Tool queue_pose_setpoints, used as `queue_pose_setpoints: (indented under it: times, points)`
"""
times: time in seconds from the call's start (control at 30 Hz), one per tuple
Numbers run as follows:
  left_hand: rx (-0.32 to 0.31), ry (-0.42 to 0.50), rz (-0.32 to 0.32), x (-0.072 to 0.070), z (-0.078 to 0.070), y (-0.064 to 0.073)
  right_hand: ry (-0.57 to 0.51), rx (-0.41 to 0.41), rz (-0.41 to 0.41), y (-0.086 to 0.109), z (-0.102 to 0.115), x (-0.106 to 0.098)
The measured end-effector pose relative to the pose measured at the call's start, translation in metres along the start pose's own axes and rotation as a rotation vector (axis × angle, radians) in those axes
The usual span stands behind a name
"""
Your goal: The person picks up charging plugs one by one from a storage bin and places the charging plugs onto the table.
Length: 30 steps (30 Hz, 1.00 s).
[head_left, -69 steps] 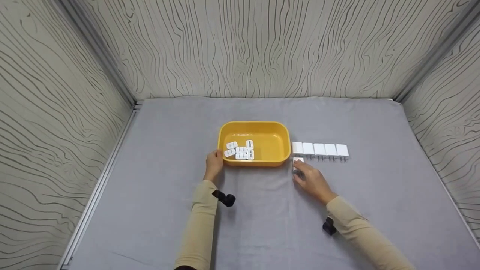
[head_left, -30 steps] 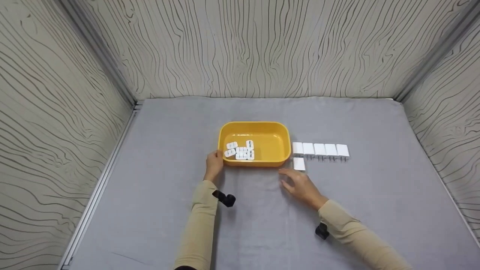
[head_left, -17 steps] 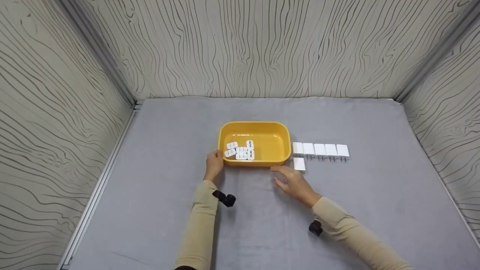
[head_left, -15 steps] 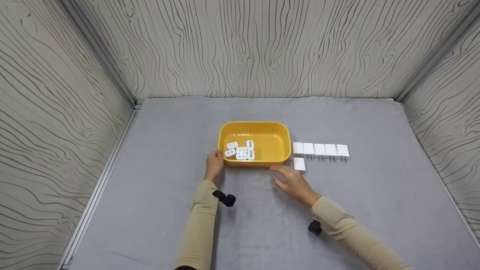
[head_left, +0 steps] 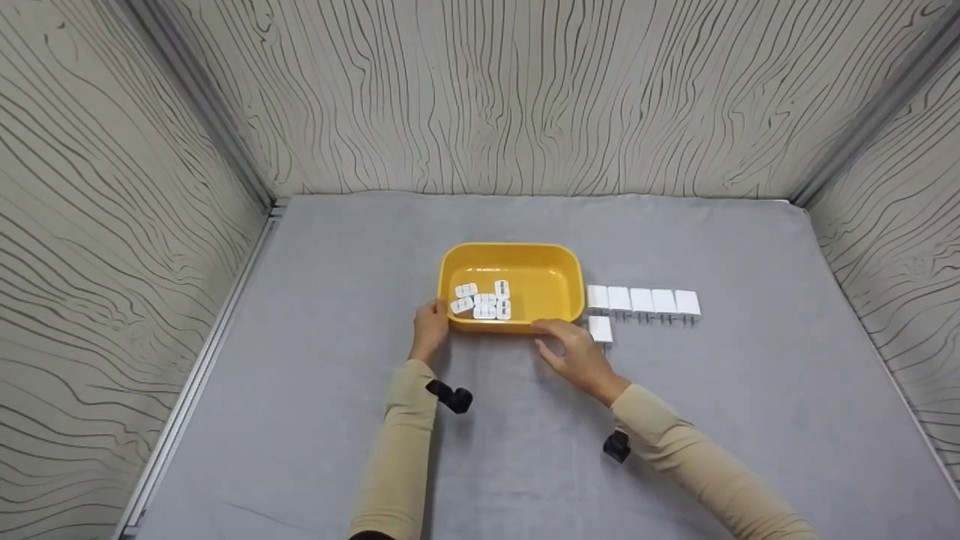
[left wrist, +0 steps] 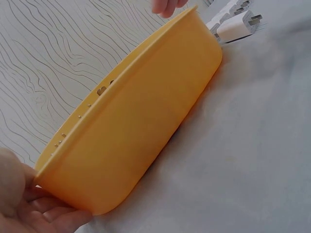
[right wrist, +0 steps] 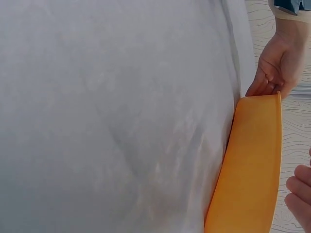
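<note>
My left hand (head_left: pixel 429 330) grips the left end of a yellow plastic bin (head_left: pixel 544 289), thumb at the rim and fingers against the outer wall in the left wrist view. Several white plug-in chargers (head_left: pixel 485 311) lie inside, grouped to the left. My right hand (head_left: pixel 581 356) is at the bin's front right rim with nothing in it, fingertips right at the edge and thumb apart. Just right of this hand, a single white charger (head_left: pixel 600 328) lies on the cloth, its metal prongs (left wrist: pixel 255 20) showing in the left wrist view.
A row of several white chargers (head_left: pixel 641 300) lies right of the bin, prongs toward me. Grey cloth (head_left: pixel 510 450) covers the table. Wood-patterned panels (head_left: pixel 487 97) enclose the back and sides.
My right hand has let go of the single charger, leaving it in front of the row, and moved left to the bin's front rim. My left hand has stayed on the bin.
</note>
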<state>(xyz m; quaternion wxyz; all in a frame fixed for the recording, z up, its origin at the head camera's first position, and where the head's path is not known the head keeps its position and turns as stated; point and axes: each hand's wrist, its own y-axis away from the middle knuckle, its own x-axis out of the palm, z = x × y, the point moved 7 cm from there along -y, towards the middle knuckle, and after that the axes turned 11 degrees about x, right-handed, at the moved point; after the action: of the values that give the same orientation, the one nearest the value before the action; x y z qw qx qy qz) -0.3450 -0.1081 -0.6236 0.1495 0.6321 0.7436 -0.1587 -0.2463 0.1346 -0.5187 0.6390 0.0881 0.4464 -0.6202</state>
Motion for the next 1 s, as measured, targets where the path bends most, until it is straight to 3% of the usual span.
queue_pose_setpoints:
  times: [0.1,0.13,0.17,0.23,0.37,0.43,0.47,0.53,0.63,0.7,0.73,0.77,0.87,0.9,0.93,0.97,1.0]
  points:
    - [0.112,-0.006,-0.036,0.019,0.049,-0.026,-0.005,0.039,0.001,-0.005,-0.001,0.004]
    - [0.143,-0.01,-0.051,0.023,0.059,-0.031,-0.007,0.057,0.002,-0.007,-0.002,0.005]
    - [0.131,-0.011,-0.052,0.029,0.067,-0.036,-0.009,0.075,0.003,-0.009,-0.003,0.006]
    - [0.088,0.012,-0.032,0.023,0.048,-0.026,-0.002,0.113,0.002,-0.012,-0.006,0.009]
    - [-0.041,0.021,0.0,-0.005,-0.027,0.014,0.004,0.16,0.001,-0.018,-0.008,0.015]
    - [-0.046,0.012,-0.012,-0.017,-0.057,0.03,-0.004,0.174,0.01,-0.022,-0.007,0.018]
    - [-0.042,0.008,-0.017,-0.022,-0.069,0.036,-0.011,0.182,0.015,-0.024,-0.007,0.019]
    - [-0.015,0.004,-0.019,-0.024,-0.071,0.037,-0.026,0.206,0.026,-0.027,-0.008,0.023]
    - [-0.007,0.013,-0.007,-0.019,-0.054,0.027,-0.049,0.248,0.036,-0.032,-0.011,0.028]
    - [0.052,0.027,-0.031,-0.006,-0.018,0.008,-0.059,0.273,0.041,-0.034,-0.014,0.031]
    - [0.033,0.026,-0.026,-0.001,-0.005,0.001,-0.065,0.283,0.042,-0.036,-0.015,0.033]
    - [0.038,0.021,-0.032,0.008,0.018,-0.01,-0.073,0.294,0.046,-0.037,-0.016,0.034]
    - [0.084,0.026,-0.032,0.005,0.017,-0.01,-0.101,0.354,0.074,-0.042,-0.02,0.04]
    - [0.088,0.034,-0.031,0.007,0.022,-0.012,-0.107,0.377,0.088,-0.043,-0.021,0.042]
    - [0.058,0.031,-0.009,0.006,0.019,-0.01,-0.111,0.4,0.101,-0.045,-0.023,0.045]
    - [0.093,0.031,-0.024,0.006,0.019,-0.01,-0.108,0.422,0.113,-0.046,-0.024,0.047]
    - [0.08,0.038,-0.012,0.0,0.003,-0.001,-0.101,0.442,0.123,-0.047,-0.025,0.049]
